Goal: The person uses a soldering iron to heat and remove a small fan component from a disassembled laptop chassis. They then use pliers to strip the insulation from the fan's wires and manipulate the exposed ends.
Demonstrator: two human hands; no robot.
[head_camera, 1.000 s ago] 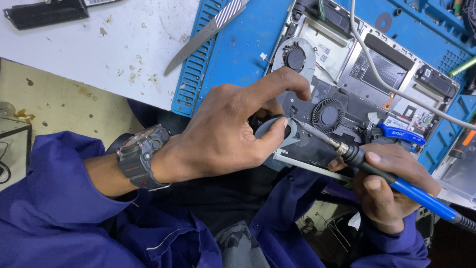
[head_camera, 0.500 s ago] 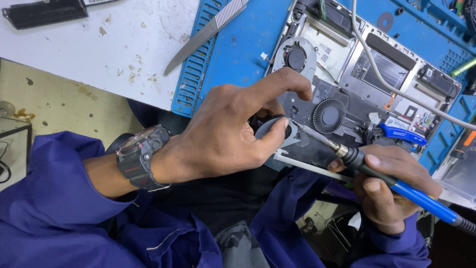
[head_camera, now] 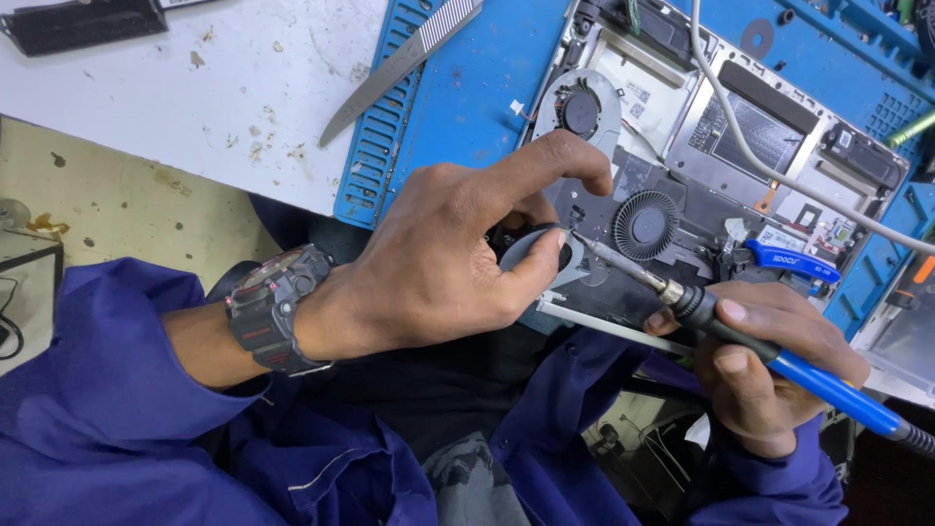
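White workbench (head_camera: 146, 107), speckled with crumbs, with a blue ribbed repair mat (head_camera: 458, 107) laid over its right part. On the mat, an opened laptop chassis (head_camera: 682, 146), underside up, internals exposed: one round fan (head_camera: 581, 109) in a pale housing near the upper left, a second dark fan (head_camera: 645, 224) lower down, just right of centre. Left hand (head_camera: 458, 263) curled over the chassis's near edge, thumb and forefinger pinched on a small grey rounded part (head_camera: 536, 255), forefinger arched above it; dark wristwatch (head_camera: 278, 310) on that wrist, blue sleeve behind. Right hand (head_camera: 765, 365) closed around the blue handle of a soldering iron (head_camera: 740, 336), held like a pen, shaft slanting up and left. Iron's tip touching or just beside the grey part, right at the left thumb; cannot tell whether contact is made. Dark fan just beyond the shaft, between both hands. White cable (head_camera: 779, 175) trailing across the chassis from the top to the right edge. Flat metal pry tool (head_camera: 399, 68) lying diagonally across the mat's left edge and the bench, well apart from both hands. Small blue-handled tool (head_camera: 791, 261) resting on the chassis just above the right hand.
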